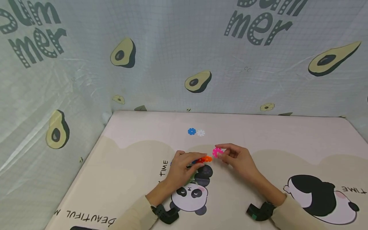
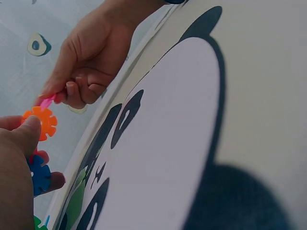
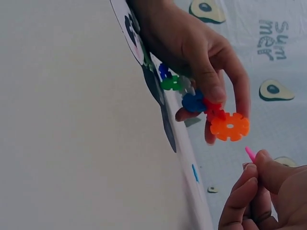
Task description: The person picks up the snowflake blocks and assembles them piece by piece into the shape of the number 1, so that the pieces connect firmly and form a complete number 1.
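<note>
Between thumb and fingers my left hand (image 1: 181, 171) grips a short chain of notched plastic snowflake discs. An orange disc (image 3: 219, 127) forms the chain's end towards the right hand. Behind it come a red disc (image 3: 214, 106), a blue disc (image 3: 193, 102), a pale clear one and a green disc (image 3: 170, 84), with a darker blue one at the far end. My right hand (image 1: 240, 159) pinches a pink snowflake disc (image 1: 215, 152) by its edge, thumb against fingers. In the head view the pink disc is just right of the orange one, with a narrow gap between.
Farther back on the table lie a loose blue disc (image 1: 189, 131) and a white disc (image 1: 203, 133), side by side. The cream tablecloth (image 1: 138, 182) carries panda prints. Behind the table hangs an avocado-patterned curtain (image 1: 161, 64). A dark object (image 1: 83, 228) shows at the lower left edge.
</note>
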Motion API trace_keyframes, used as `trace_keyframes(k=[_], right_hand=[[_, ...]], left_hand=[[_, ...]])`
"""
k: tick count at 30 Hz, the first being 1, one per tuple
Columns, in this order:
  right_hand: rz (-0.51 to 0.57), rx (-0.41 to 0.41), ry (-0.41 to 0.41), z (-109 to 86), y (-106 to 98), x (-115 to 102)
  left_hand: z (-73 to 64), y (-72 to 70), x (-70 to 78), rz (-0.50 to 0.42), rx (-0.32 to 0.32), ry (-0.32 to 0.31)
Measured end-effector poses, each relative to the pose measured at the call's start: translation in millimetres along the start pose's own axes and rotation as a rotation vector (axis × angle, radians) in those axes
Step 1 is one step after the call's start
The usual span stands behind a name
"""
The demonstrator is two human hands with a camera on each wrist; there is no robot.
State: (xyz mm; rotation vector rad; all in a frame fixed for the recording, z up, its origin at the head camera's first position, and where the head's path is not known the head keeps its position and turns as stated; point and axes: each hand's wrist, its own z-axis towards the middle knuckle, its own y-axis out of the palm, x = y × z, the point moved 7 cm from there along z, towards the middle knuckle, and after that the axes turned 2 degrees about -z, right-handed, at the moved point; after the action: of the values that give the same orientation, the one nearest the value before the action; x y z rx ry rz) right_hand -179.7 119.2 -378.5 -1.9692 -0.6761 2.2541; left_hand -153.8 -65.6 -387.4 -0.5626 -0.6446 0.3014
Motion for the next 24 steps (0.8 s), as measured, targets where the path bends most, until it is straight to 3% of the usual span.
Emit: trace_keyframes(k=[7, 24], right_hand=[[0.121, -0.031, 0.014, 3.2, 6.9, 29.1], [0.267, -0.045, 0.076, 1.7, 11.7, 34.7]], left_hand=[[-0.7, 0.5, -0.7, -0.002, -0.005, -0.003], [0.6, -0.3, 0.8, -0.004, -0.001, -0.010]])
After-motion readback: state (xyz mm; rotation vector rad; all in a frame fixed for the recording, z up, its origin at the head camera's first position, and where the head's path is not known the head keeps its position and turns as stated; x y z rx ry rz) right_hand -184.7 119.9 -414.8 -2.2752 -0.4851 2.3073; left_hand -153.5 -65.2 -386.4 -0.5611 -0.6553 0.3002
